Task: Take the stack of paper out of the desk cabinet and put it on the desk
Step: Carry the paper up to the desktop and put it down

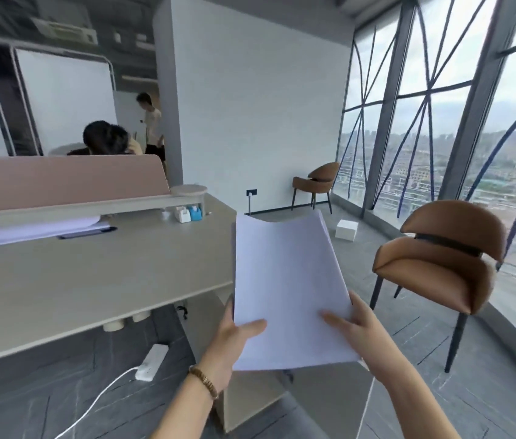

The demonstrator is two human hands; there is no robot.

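Here, blank paper stack [288,286] gripped by left hand [231,340], right hand [356,327], beside desk [92,280]

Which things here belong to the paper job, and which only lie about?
Job: stack of paper, left hand, right hand, desk.
Lying about: power strip, near chair, white box, pen.

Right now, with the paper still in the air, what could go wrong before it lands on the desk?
1. Both hands, left and right, grip only the near edge of the paper stack; its far end curls unsupported, so sheets may slide or fan out.
2. The stack hangs past the desk edge, over the floor; a slip would likely scatter it there.
3. Papers and a pen already lie at the back; landing there could mix the piles.
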